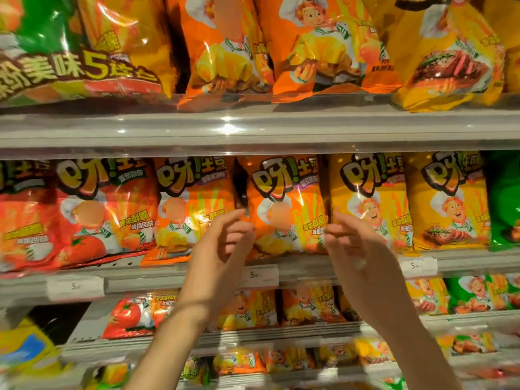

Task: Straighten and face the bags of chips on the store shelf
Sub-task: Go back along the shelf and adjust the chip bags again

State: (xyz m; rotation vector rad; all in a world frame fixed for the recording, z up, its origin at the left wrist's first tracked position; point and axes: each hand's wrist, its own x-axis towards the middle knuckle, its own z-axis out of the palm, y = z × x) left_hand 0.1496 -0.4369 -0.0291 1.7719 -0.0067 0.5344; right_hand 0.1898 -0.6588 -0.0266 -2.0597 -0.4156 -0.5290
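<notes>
Bag point(284, 209), orange, mid shelf point(174, 280): likely light, crinkly, slippery, crushable; take by side edges. Left hand point(222, 246) and right hand point(357, 249) flank it, fingers loosely curled, gripping nothing.

dark gap point(241, 187) left of orange bag point(284, 204); yellow bag point(365, 198) tight right.

Warm, bright store light from above; white glare spots on clear shelf lip point(228, 123); specular streaks across glossy upper bags point(315, 46) and middle-row bags point(284, 204); dark shadow gaps between bags; forearm undersides shaded; hands point(225, 243) soft, right one smeared by motion; strong blur at lower left corner and bottom edge; wide-angle bowing of shelf lines toward edges; price tags point(261, 275) washed out, print barely legible; colours oversaturated, blocky compression.
</notes>
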